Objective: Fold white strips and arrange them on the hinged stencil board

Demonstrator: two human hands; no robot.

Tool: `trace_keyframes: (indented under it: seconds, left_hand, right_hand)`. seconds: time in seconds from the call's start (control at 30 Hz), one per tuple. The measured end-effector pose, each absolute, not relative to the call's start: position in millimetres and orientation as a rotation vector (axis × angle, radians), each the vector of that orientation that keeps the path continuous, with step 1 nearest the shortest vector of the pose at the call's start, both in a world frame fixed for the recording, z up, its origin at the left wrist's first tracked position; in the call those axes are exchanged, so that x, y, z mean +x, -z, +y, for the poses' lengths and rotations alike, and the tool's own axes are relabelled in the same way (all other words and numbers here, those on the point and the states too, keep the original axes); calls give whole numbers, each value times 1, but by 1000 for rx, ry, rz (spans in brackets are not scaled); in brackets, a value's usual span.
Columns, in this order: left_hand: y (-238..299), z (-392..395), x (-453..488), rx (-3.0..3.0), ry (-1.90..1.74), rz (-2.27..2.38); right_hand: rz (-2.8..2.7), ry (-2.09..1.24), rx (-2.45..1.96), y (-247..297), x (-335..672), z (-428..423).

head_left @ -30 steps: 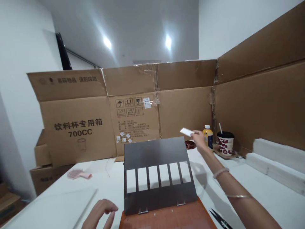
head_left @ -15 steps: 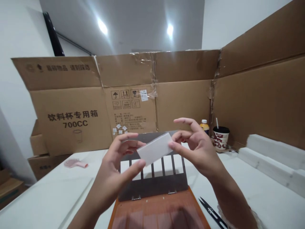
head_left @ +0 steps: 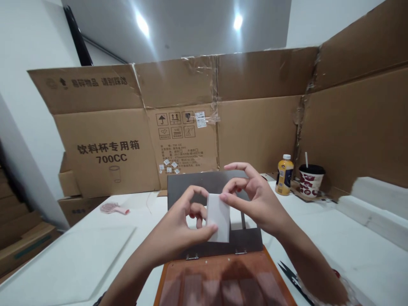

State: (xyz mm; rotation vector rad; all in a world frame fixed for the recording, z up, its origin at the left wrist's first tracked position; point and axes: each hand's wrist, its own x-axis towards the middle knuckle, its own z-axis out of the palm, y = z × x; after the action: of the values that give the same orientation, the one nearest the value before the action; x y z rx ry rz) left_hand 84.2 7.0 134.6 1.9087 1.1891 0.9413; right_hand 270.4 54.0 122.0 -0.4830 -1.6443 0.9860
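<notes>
A small white rectangular card (head_left: 218, 219) is held upright in the air before me. My left hand (head_left: 188, 223) pinches its left side, thumb on the front face near the lower edge. At its top right, my right hand (head_left: 251, 197) pinches it between thumb and index finger, with another finger raised. Behind the hands stands a dark grey hinged panel (head_left: 188, 182) with rectangular openings, partly hidden. It joins an orange-brown base (head_left: 216, 272) with several slots, lying on the white table.
Black thread snips (head_left: 295, 280) lie right of the base. A yellow bottle (head_left: 284, 176) and a lidded cup (head_left: 310, 182) stand at the back right, near white foam strips (head_left: 372, 212). A pink handheld item (head_left: 114, 208) lies left. Cardboard walls (head_left: 258, 131) enclose the table.
The card has turned from a slanted lengthwise position to upright, with both hands still on it. The camera view has shifted, so the surroundings sit slightly further right.
</notes>
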Motion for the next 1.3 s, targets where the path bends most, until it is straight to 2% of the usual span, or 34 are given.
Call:
trace_keyframes:
  seconds: [0.1, 0.27, 0.43, 0.73, 0.8, 0.87, 0.93, 1.0, 1.07, 1.13, 1.3]
  left_hand:
    - [-133, 15, 88, 1908, -888, 1135]
    - [-132, 22, 89, 1960, -1002, 1209]
    - [-134, 21, 89, 1963, -1046, 1230]
    - [-129, 23, 85, 2011, -1029, 1245]
    - [-126, 24, 86, 2025, -1131, 1314]
    - [-123, 25, 87, 1979, -1365, 1439]
    - [-121, 27, 88, 1868, -1484, 1396]
    - [-122, 30, 89, 1680, -1359, 1097]
    - [-123, 32, 90, 1418, -1214, 803]
    - [-124, 35, 89, 1229, -1241, 697]
    - [-122, 34, 83, 1371, -1357, 728]
  right_hand:
    - [-1615, -963, -529, -120, 269, 61]
    - [-1685, -820, -717, -122, 282, 71]
    - [-2140, -1004, -867, -126, 291, 64]
    - [-2173, -1086, -783, -121, 286, 68]
    - [-2157, -1054, -793, -120, 284, 68]
    - [-2137, -828, -851, -120, 281, 66]
    - [-2084, -344, -855, -119, 277, 62]
    - [-1978, 218, -739, -118, 272, 58]
    - [-1869, 596, -573, -116, 268, 56]
    - [-1807, 742, -445, -114, 267, 57]
    - [-1752, 709, -298, -110, 268, 68]
